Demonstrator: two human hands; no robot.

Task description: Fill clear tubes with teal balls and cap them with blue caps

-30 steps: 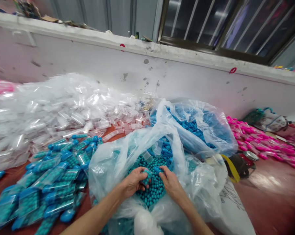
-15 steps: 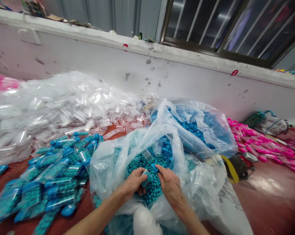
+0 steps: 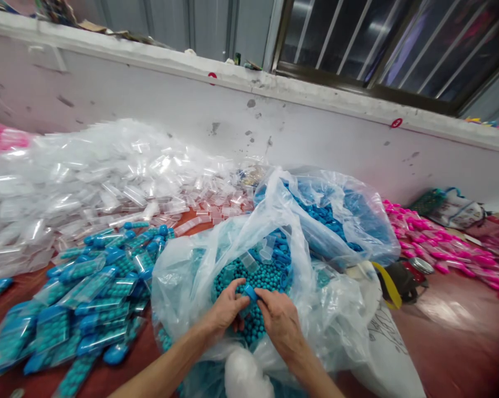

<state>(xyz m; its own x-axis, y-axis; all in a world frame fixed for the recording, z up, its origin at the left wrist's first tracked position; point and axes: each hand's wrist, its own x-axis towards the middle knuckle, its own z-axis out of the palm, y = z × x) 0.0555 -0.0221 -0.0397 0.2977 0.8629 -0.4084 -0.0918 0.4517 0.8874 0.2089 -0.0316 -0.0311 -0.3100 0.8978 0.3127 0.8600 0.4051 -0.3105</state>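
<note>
My left hand (image 3: 226, 307) is closed around a small clear plastic container, mostly hidden behind the fingers. At its mouth is a blue cap (image 3: 250, 293), which my right hand (image 3: 280, 315) pinches between thumb and fingers. The cap touches the container; whether it is fully seated I cannot tell. Beneath both hands lie many teal beads (image 3: 255, 329) in an open translucent plastic bag (image 3: 183, 276). More blue caps (image 3: 279, 251) and a few clear empty containers (image 3: 249, 261) rest on the beads at the back of the bag.
Filled bead containers with blue caps (image 3: 87, 304) are piled on the red table (image 3: 452, 342) at left. Behind them rises a heap of clear empty containers (image 3: 108, 166). A second bag of blue caps (image 3: 327, 218) stands behind; pink pieces (image 3: 435, 240) spread at right. A wall (image 3: 232, 116) closes the back.
My right hand has moved slightly left and brought the blue cap onto the container in my left hand. My left hand has barely moved.
</note>
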